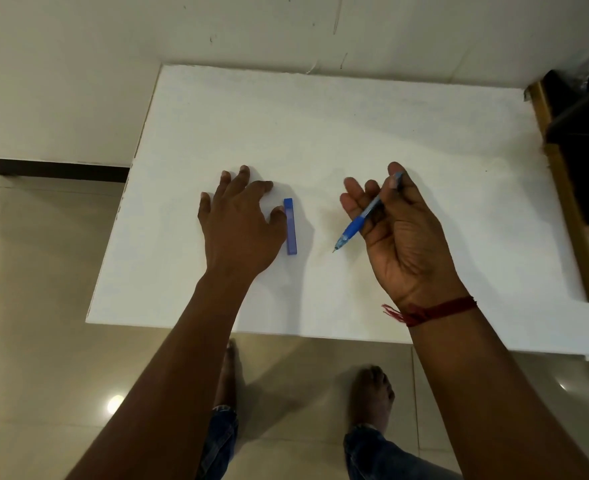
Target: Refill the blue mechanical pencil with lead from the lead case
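A slim blue lead case (290,226) lies flat on the white table (321,126), its long side running away from me. My left hand (239,223) rests palm down just left of it, fingers spread, with the thumb tip touching or almost touching the case's left edge. My right hand (404,233) is raised over the table to the right, palm turned up. It holds the blue mechanical pencil (362,220) between thumb and fingers, the tip pointing down and left toward the table.
The table's near edge runs just below my wrists, and its left edge drops to a tiled floor. A dark object on a wooden frame (577,150) stands at the table's right side. A pale wall rises behind. My feet show under the front edge.
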